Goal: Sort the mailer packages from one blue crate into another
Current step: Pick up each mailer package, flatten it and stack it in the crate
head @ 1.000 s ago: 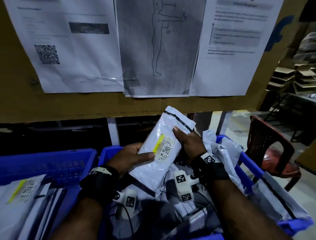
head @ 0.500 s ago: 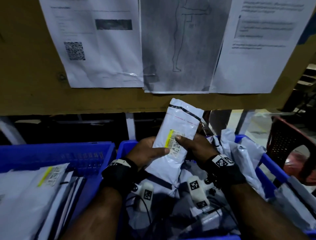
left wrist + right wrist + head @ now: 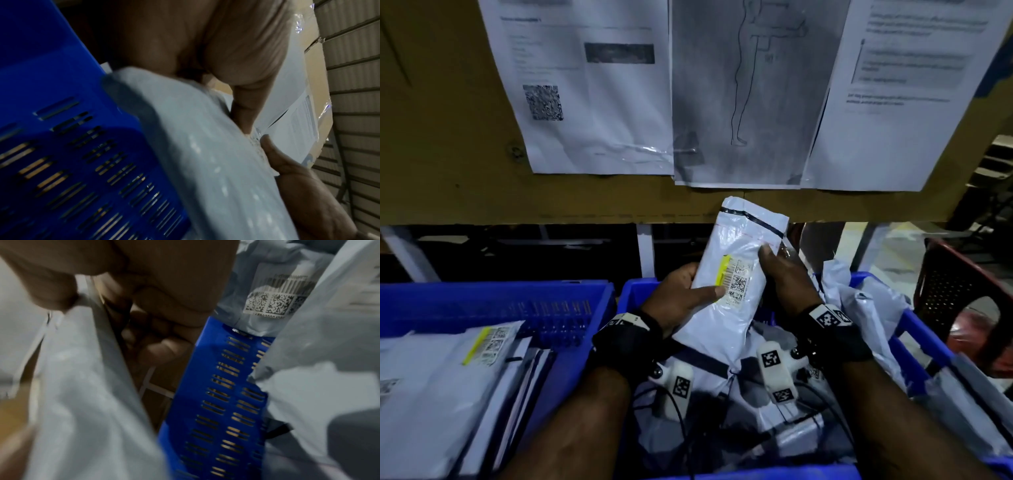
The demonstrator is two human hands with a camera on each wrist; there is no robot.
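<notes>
Both hands hold one white mailer package (image 3: pixel 736 270) upright above the right blue crate (image 3: pixel 914 329); it has a yellow-edged barcode label and a black strip near its top. My left hand (image 3: pixel 681 298) grips its left edge with the thumb across the label. My right hand (image 3: pixel 780 274) grips its right edge, thumb on the front. In the left wrist view the mailer (image 3: pixel 205 162) lies against my palm. In the right wrist view the fingers (image 3: pixel 160 350) curl behind the mailer (image 3: pixel 82 386). The left blue crate (image 3: pixel 493 305) holds stacked mailers (image 3: pixel 448 387).
A cardboard board (image 3: pixel 448 171) with taped paper sheets (image 3: pixel 592 85) stands right behind the crates. More white mailers (image 3: pixel 866 308) fill the right crate and spill over its right side. A dark red plastic chair (image 3: pixel 962 291) stands at the right.
The mailer has tilted more upright and sits slightly higher between my hands; my right thumb has slid up its right edge. The head view has shifted a little.
</notes>
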